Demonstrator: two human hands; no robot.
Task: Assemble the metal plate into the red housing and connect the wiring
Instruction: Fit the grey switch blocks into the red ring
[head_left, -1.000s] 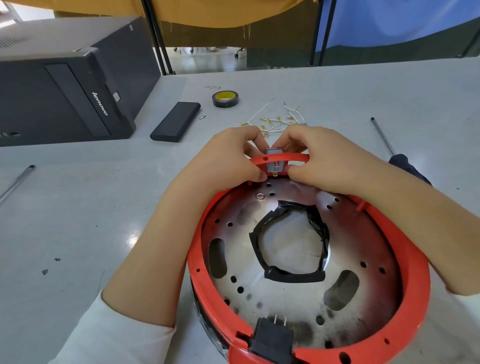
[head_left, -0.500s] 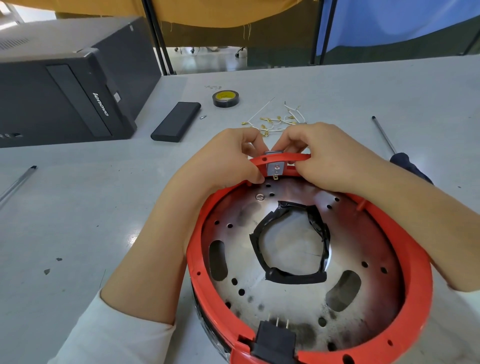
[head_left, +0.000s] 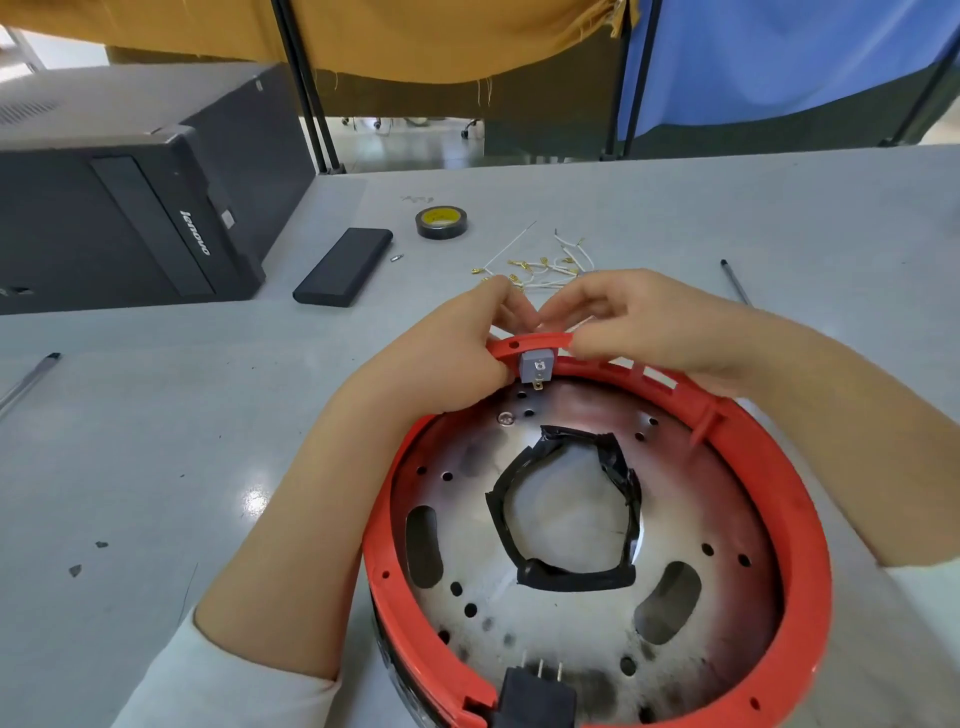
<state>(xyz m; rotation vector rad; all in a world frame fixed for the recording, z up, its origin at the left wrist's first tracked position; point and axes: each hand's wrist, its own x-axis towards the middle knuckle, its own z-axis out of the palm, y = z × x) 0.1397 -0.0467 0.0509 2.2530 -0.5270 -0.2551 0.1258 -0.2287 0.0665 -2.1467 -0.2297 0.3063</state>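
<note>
Head view shows a big gray table (head_left: 156, 441) with the red housing (head_left: 800, 519) sitting on it. Inside the ring lies the round metal plate (head_left: 717, 499). Both hands meet at its far rim. Left hand (head_left: 441, 358) pinches the small gray switch (head_left: 536, 364) there. Right hand (head_left: 649, 322) presses on the rim beside it. Little white wires (head_left: 550, 265) lie just behind.

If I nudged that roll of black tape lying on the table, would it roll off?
Probably not. The tape roll lies flat on its side on the table, so a push would likely slide it rather than roll it. It looks small and hollow, its yellow core showing, so it is probably light. Stood on edge, its round shape would likely let it roll.
</note>
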